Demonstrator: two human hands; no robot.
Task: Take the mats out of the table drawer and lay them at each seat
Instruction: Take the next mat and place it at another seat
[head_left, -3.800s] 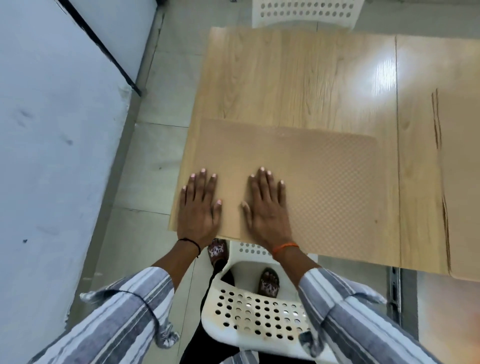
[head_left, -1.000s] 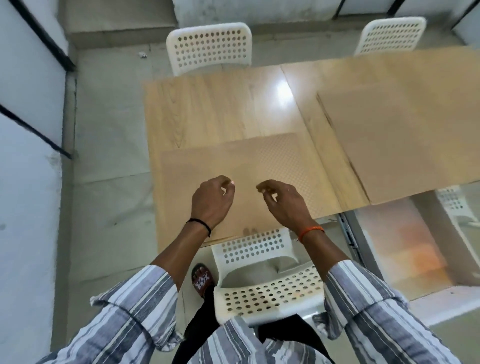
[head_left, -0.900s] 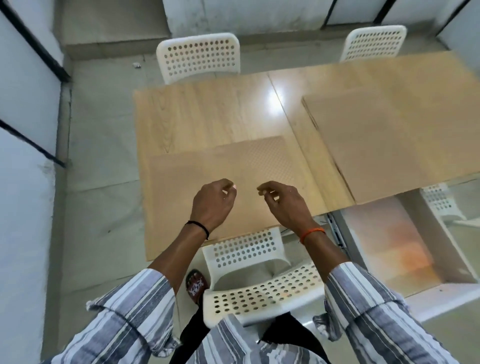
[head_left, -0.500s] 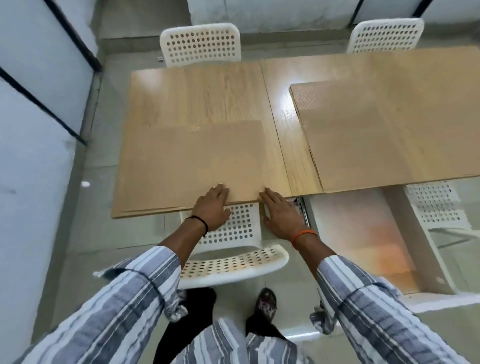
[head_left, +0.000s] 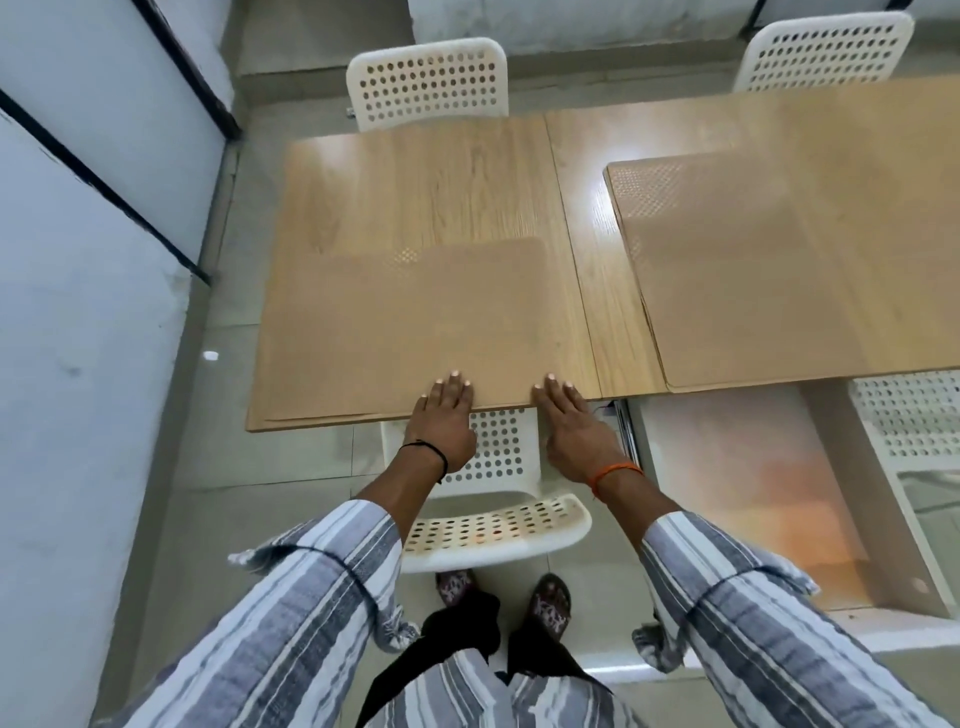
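A tan dotted mat (head_left: 415, 322) lies flat on the near left part of the wooden table (head_left: 415, 182), in front of the near white chair (head_left: 493, 525). My left hand (head_left: 441, 421) and my right hand (head_left: 576, 426) rest with flat, spread fingers on the mat's near edge at the table rim. A second tan mat (head_left: 769, 270) lies on the right half of the table. Below the table's right half the open drawer (head_left: 743, 493) shows a pale orange bottom.
White perforated chairs stand at the far left (head_left: 426, 83), far right (head_left: 826, 52) and near right (head_left: 909, 421) of the table. A grey wall (head_left: 78, 312) with black strips runs along the left. The floor is grey tile.
My hands went from curled above the mat to flat on its near edge. The view drew back from the table, so the chair and my feet show below.
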